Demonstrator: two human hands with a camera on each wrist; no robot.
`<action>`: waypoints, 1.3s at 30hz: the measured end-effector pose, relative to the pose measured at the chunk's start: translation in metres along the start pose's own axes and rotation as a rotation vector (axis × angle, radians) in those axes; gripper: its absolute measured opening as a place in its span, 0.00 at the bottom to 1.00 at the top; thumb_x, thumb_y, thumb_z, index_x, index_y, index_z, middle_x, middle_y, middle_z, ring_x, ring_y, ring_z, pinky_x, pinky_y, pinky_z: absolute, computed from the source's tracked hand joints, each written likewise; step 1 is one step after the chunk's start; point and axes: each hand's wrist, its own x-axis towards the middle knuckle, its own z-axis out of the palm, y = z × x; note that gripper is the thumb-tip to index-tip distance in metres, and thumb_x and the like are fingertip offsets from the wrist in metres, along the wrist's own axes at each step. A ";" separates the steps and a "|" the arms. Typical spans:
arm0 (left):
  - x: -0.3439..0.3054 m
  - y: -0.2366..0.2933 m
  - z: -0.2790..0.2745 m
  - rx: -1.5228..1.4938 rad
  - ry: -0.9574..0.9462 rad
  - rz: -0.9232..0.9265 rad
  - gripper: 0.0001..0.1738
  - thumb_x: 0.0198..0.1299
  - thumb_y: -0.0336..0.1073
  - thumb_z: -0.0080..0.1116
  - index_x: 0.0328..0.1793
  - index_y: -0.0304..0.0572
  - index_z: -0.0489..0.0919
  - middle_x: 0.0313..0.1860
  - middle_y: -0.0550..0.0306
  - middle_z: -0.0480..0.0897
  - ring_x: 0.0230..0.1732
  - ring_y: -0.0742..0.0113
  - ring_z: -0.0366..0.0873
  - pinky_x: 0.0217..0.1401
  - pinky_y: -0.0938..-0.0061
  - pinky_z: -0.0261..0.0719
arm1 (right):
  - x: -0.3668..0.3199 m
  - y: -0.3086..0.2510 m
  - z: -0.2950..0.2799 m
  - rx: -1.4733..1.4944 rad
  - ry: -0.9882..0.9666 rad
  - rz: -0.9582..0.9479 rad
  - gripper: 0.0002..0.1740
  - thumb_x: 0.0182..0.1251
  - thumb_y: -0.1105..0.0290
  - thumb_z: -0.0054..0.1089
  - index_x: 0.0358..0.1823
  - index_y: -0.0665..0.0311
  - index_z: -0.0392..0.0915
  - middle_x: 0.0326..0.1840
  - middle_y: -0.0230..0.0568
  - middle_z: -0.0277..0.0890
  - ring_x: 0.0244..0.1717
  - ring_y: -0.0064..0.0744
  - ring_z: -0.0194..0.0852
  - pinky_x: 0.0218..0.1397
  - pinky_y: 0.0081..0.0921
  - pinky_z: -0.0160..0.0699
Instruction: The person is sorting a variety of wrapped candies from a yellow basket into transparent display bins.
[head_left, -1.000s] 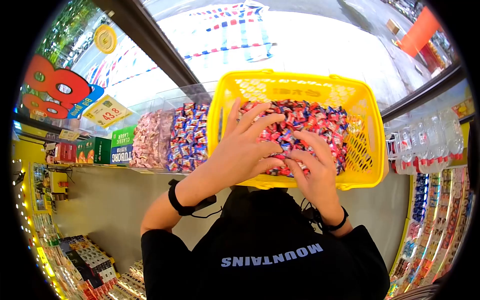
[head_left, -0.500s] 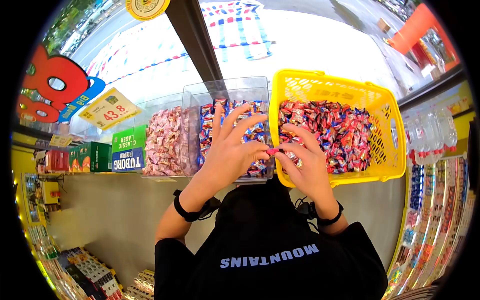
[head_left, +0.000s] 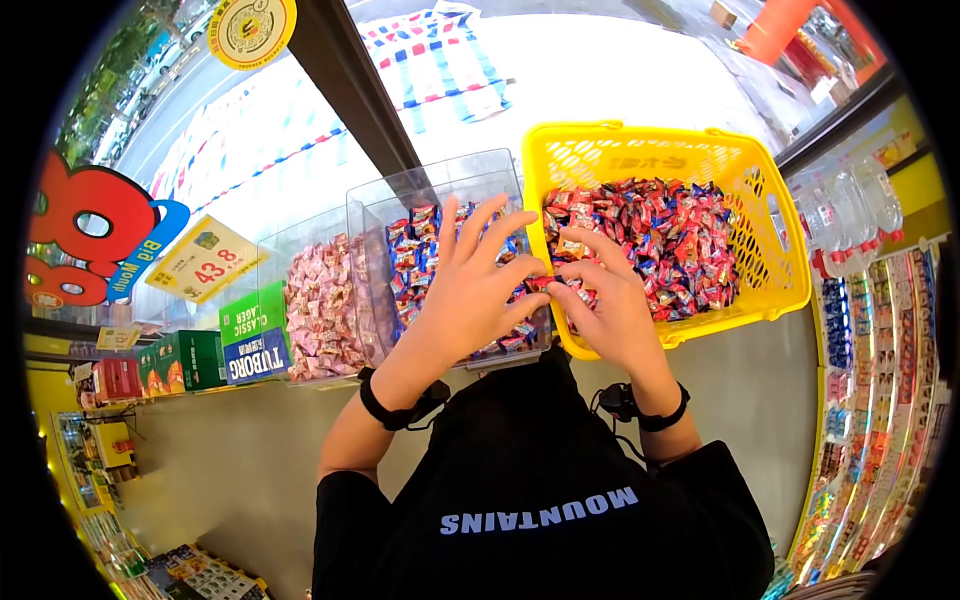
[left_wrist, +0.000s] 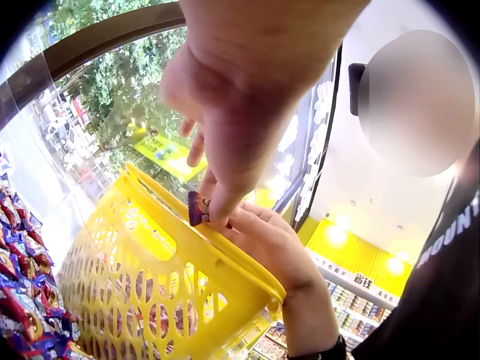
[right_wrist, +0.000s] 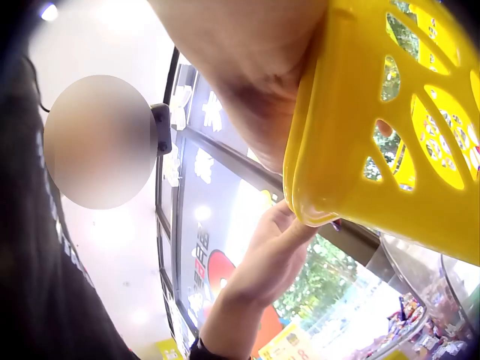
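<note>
Right now both hands meet over the near left corner of the yellow basket (head_left: 772, 262), and between them is one small wrapped candy (head_left: 543, 284) in red and blue paper. The left hand (head_left: 468, 292) pinches this candy with the thumb and the first finger. Its other fingers are straight and spread wide, pointing to the far side over the clear bin (head_left: 440, 172) of blue and red sweets. The right hand (head_left: 612, 318) comes from the right, and its fingers are bent close together, with the tips holding the other end of the same candy.

In the left wrist view the wrapped candy (left_wrist: 199, 208) sits just above the rim of the yellow basket (left_wrist: 150, 277). It is held under the fingertips of the left hand (left_wrist: 232, 127), and the right hand (left_wrist: 270, 240) touches it from below. In the right wrist view the wall of the yellow basket (right_wrist: 375, 150) hides the candy, and the left hand (right_wrist: 270, 259) reaches up to the rim.

The basket holds a pile of candies (head_left: 650, 240) in red and blue wrappers. The clear bin stands just left of it, and further left is a second bin with pink sweets (head_left: 320, 300). Left of that is a green box (head_left: 250, 335) printed TUBORG, with a yellow price card (head_left: 205, 262) above it. Water bottles (head_left: 850, 215) stand right of the basket.
</note>
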 end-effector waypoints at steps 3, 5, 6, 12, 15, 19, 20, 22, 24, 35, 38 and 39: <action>0.009 0.003 0.002 0.033 0.008 0.047 0.14 0.55 0.44 0.83 0.44 0.55 0.91 0.77 0.57 0.79 0.88 0.41 0.64 0.92 0.25 0.46 | 0.001 -0.004 0.001 -0.011 0.039 0.007 0.10 0.65 0.71 0.82 0.41 0.64 0.87 0.72 0.52 0.81 0.71 0.56 0.81 0.73 0.45 0.80; 0.014 0.009 0.003 0.068 0.024 0.083 0.13 0.53 0.42 0.83 0.41 0.55 0.90 0.76 0.58 0.80 0.87 0.42 0.65 0.92 0.25 0.46 | 0.001 -0.004 0.000 -0.019 0.041 0.013 0.11 0.64 0.70 0.83 0.40 0.64 0.87 0.72 0.51 0.81 0.71 0.56 0.81 0.73 0.45 0.80; 0.014 0.008 0.002 0.061 0.030 0.077 0.12 0.52 0.42 0.84 0.40 0.55 0.91 0.76 0.58 0.80 0.87 0.43 0.65 0.92 0.25 0.46 | 0.000 -0.004 0.000 -0.009 0.041 0.020 0.11 0.64 0.70 0.83 0.41 0.64 0.88 0.72 0.51 0.81 0.71 0.56 0.81 0.74 0.45 0.80; 0.012 -0.002 -0.007 0.022 0.125 -0.001 0.09 0.50 0.44 0.85 0.36 0.59 0.96 0.73 0.62 0.84 0.86 0.44 0.67 0.92 0.26 0.47 | -0.002 -0.007 0.000 0.004 0.033 0.028 0.16 0.63 0.68 0.84 0.49 0.62 0.91 0.75 0.51 0.79 0.76 0.56 0.77 0.79 0.48 0.76; 0.008 0.005 -0.008 -0.015 0.149 0.022 0.09 0.51 0.45 0.85 0.39 0.61 0.97 0.73 0.62 0.84 0.86 0.44 0.67 0.92 0.27 0.47 | -0.003 -0.007 0.001 -0.034 -0.041 0.034 0.18 0.63 0.65 0.84 0.53 0.61 0.92 0.78 0.51 0.75 0.80 0.58 0.73 0.82 0.51 0.72; 0.005 0.010 -0.006 -0.012 0.193 0.037 0.11 0.52 0.46 0.85 0.40 0.58 0.96 0.73 0.61 0.84 0.84 0.43 0.69 0.90 0.25 0.50 | -0.003 -0.003 -0.002 0.009 -0.014 0.032 0.18 0.61 0.66 0.85 0.51 0.61 0.92 0.78 0.51 0.76 0.79 0.57 0.74 0.81 0.49 0.74; 0.003 0.006 -0.007 -0.014 0.209 0.029 0.11 0.52 0.46 0.85 0.40 0.57 0.95 0.73 0.61 0.83 0.83 0.43 0.70 0.90 0.24 0.51 | -0.003 -0.006 -0.004 0.039 -0.006 0.042 0.18 0.61 0.67 0.86 0.51 0.62 0.92 0.77 0.51 0.76 0.79 0.57 0.74 0.81 0.49 0.74; -0.001 0.000 -0.011 -0.026 0.148 0.010 0.11 0.55 0.44 0.84 0.42 0.55 0.94 0.75 0.58 0.82 0.85 0.41 0.67 0.90 0.23 0.50 | -0.003 -0.007 -0.005 0.064 0.014 0.054 0.18 0.59 0.68 0.86 0.50 0.62 0.92 0.77 0.50 0.77 0.78 0.56 0.75 0.80 0.48 0.75; -0.004 -0.004 -0.015 -0.017 0.073 0.006 0.11 0.56 0.43 0.84 0.43 0.55 0.93 0.77 0.57 0.80 0.86 0.41 0.65 0.90 0.23 0.49 | -0.004 -0.007 -0.004 0.051 0.042 0.054 0.19 0.58 0.69 0.87 0.50 0.61 0.92 0.76 0.49 0.78 0.78 0.56 0.76 0.79 0.47 0.76; 0.019 -0.012 -0.023 -0.027 -0.150 0.163 0.16 0.56 0.47 0.84 0.49 0.57 0.95 0.80 0.55 0.77 0.88 0.41 0.62 0.93 0.28 0.46 | -0.007 0.002 0.001 -0.014 0.100 0.008 0.17 0.53 0.67 0.89 0.44 0.59 0.95 0.71 0.43 0.83 0.74 0.52 0.78 0.78 0.48 0.75; 0.032 -0.017 -0.024 -0.052 -0.182 0.210 0.16 0.53 0.47 0.85 0.49 0.59 0.96 0.81 0.56 0.78 0.89 0.41 0.62 0.94 0.29 0.46 | -0.007 0.001 0.002 -0.035 0.124 0.021 0.17 0.52 0.67 0.89 0.44 0.58 0.95 0.71 0.42 0.83 0.74 0.52 0.78 0.77 0.48 0.76; 0.036 -0.018 -0.024 -0.059 -0.188 0.225 0.17 0.52 0.47 0.85 0.48 0.59 0.96 0.81 0.56 0.78 0.89 0.41 0.62 0.94 0.28 0.46 | -0.008 0.000 0.002 -0.039 0.133 0.031 0.17 0.52 0.67 0.89 0.44 0.58 0.95 0.70 0.41 0.83 0.74 0.52 0.79 0.77 0.48 0.76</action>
